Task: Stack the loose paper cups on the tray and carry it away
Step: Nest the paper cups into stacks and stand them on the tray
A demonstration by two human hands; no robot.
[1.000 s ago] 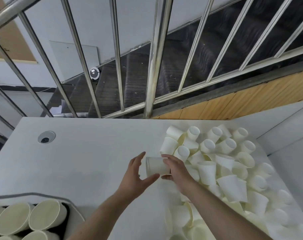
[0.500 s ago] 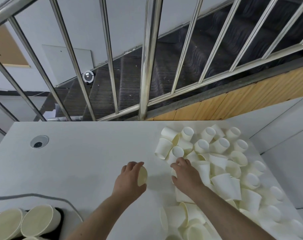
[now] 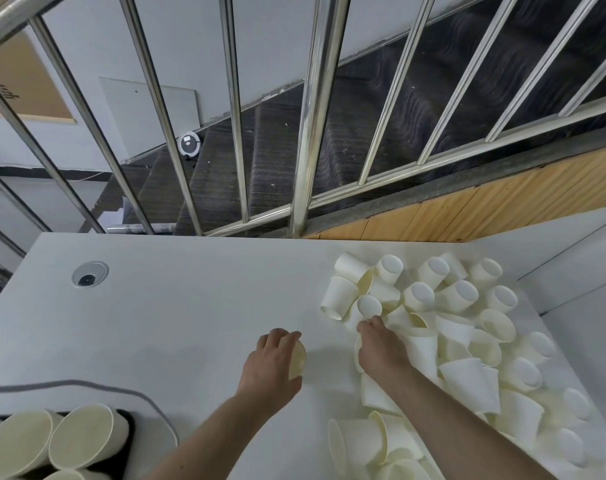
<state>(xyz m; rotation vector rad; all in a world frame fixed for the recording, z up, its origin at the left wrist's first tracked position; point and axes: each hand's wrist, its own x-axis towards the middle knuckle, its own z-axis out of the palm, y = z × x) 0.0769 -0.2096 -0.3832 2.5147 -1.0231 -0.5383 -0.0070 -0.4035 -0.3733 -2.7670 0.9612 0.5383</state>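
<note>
Her left hand [image 3: 272, 365] curls around a paper cup [image 3: 297, 358] above the white table [image 3: 177, 317], while the right hand [image 3: 381, 344] pinches another cup [image 3: 367, 308] at the loose pile's [image 3: 468, 341] near edge

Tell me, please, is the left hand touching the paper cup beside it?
Touching: the head view shows the left hand curled over the paper cup, its fingers wrapping the cup's rim with no gap.

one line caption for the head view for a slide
Left hand holds a paper cup while the right hand reaches into the pile of loose cups.
</note>
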